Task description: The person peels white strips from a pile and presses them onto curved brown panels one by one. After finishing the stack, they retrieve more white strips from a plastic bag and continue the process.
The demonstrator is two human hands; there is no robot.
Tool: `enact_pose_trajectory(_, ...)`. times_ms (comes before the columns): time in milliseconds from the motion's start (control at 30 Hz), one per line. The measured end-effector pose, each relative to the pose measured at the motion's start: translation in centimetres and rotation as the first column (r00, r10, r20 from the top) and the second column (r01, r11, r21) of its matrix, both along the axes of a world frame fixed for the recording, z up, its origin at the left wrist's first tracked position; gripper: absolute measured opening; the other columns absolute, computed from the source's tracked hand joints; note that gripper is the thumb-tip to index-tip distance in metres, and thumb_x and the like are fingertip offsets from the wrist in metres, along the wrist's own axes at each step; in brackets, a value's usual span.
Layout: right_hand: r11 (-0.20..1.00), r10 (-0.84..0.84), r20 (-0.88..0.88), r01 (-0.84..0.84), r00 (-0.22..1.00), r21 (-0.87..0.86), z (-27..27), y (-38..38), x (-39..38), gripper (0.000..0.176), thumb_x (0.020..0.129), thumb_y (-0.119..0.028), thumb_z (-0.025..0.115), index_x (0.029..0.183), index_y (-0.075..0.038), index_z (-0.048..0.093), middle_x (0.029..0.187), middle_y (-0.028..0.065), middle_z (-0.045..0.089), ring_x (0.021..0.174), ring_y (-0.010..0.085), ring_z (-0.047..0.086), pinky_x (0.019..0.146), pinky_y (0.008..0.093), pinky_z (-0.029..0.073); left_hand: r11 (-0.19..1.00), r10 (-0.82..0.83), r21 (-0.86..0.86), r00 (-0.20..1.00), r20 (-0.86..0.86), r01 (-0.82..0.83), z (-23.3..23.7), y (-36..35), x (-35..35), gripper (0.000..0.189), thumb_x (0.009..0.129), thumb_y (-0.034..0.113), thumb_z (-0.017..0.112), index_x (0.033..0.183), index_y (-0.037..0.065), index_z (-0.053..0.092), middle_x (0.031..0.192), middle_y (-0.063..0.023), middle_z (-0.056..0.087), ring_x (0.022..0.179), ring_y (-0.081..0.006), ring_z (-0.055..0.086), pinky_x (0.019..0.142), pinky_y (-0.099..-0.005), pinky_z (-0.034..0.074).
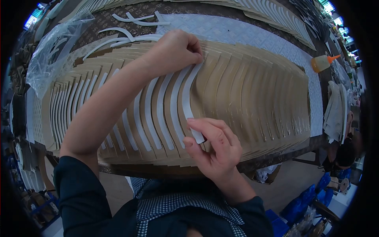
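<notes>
A curved white strip (186, 94) lies on overlapping brown curved pieces (237, 91). At its far end, my left hand (175, 53) is closed in a pinch, fingertips at the strip's tip. My right hand (217, 148) is at the near end, thumb and index finger on either side of the strip. More white strips (162, 106) run side by side to the left, each on its own brown piece, partly hidden by my left forearm. The brown pieces to the right carry no white strips, and some show shiny lines along them.
Loose white strips (136, 19) lie at the back left, near a clear plastic bag (59, 47). An orange-tipped bottle (321, 63) is at the right. More brown pieces (276, 19) lie along the far side. A person (345, 154) is partly visible at the right edge.
</notes>
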State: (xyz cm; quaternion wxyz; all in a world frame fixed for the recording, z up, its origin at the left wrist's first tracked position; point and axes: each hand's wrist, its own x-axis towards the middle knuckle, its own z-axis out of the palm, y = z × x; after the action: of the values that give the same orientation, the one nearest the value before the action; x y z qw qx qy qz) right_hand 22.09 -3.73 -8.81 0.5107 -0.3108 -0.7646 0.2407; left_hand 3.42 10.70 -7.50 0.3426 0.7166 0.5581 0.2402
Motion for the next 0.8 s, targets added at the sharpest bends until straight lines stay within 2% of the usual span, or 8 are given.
enact_pose_trajectory(200,0.999,-0.047,0.036,0.047,0.998,-0.010,0.0,-0.4,0.4,0.033,0.078,-0.006,0.079,0.109,-0.001,0.069,0.094,0.0128,0.069,0.075,0.0224,0.067,0.061,0.0307,0.056,0.999,0.002,0.053,0.999,-0.041,0.000,0.0,-0.2,0.1,0.014,0.081,0.012,0.073,0.088,0.000,0.073,0.077,-0.0060,0.070,0.073,-0.0122,0.064,0.073,-0.0286,0.052)
enact_pose_trajectory(300,0.993,-0.095,0.186,0.107,0.978,-0.057,1.1,-1.1,0.9,0.027,0.079,-0.003,0.078,0.105,0.000,0.071,0.091,0.0104,0.069,0.078,0.0210,0.067,0.065,0.0300,0.054,0.997,0.017,0.076,0.998,-0.057,-0.012,-0.3,-0.2,0.3,0.014,0.081,0.012,0.072,0.088,-0.001,0.073,0.077,-0.0072,0.070,0.073,-0.0131,0.065,0.073,-0.0294,0.053)
enact_pose_trajectory(400,0.993,-0.098,0.268,0.113,0.958,-0.041,1.1,-1.3,1.0,0.026,0.075,-0.001,0.079,0.100,-0.002,0.074,0.085,0.0080,0.066,0.072,0.0203,0.063,0.061,0.0303,0.051,0.992,0.035,0.124,0.995,-0.094,-0.023,-0.3,-0.4,0.5,0.015,0.081,0.012,0.072,0.088,-0.001,0.072,0.079,-0.0083,0.070,0.074,-0.0152,0.066,0.074,-0.0304,0.053)
enact_pose_trajectory(633,0.991,-0.105,0.344,0.126,0.933,-0.040,0.9,-1.4,1.1,0.025,0.072,0.001,0.080,0.096,-0.003,0.076,0.079,0.0060,0.063,0.068,0.0191,0.060,0.058,0.0301,0.048,0.957,0.081,0.290,0.973,-0.218,-0.015,-0.4,-1.5,0.9,0.014,0.082,0.014,0.070,0.090,0.002,0.069,0.089,-0.0106,0.066,0.081,-0.0231,0.066,0.078,-0.0353,0.053)
enact_pose_trajectory(800,0.992,-0.101,0.359,0.123,0.928,-0.038,0.9,-1.2,1.3,0.024,0.071,0.001,0.079,0.095,-0.003,0.076,0.079,0.0057,0.062,0.067,0.0189,0.060,0.058,0.0302,0.048,0.954,0.071,0.299,0.978,-0.195,-0.010,-0.7,-1.4,0.8,0.014,0.083,0.015,0.069,0.089,0.002,0.069,0.088,-0.0107,0.066,0.081,-0.0243,0.066,0.078,-0.0364,0.053)
